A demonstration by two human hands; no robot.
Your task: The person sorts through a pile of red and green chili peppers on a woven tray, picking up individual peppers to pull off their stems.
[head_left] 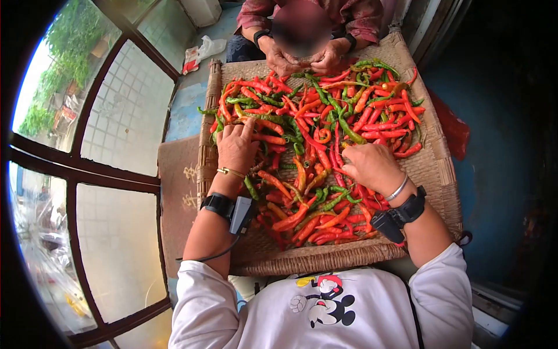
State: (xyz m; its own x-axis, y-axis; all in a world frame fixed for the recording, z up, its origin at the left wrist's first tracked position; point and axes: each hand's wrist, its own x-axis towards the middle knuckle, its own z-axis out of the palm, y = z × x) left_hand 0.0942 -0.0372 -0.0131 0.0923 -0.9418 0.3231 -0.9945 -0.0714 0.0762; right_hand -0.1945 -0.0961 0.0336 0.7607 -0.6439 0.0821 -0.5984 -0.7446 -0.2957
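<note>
Red, orange and green chili peppers (311, 157) lie in a loose heap on a woven tray (383, 254). My left hand (236, 145) rests over the left side of the heap, palm down, fingers stretched forward and a little apart, touching the peppers. On the right side, my right hand (375, 167) reaches in with its fingers bent down and drawn together among the peppers. Its fingertips are partly hidden, so what they hold does not show. Close to them lies a long green pepper (349, 131).
Across the tray, another person's two hands (281, 58) meet at the far edge of the heap. A framed window (119, 110) stands at the left. A white plastic bag (210, 47) lies beyond the tray's far left corner. Something red (453, 131) is beside the tray's right edge.
</note>
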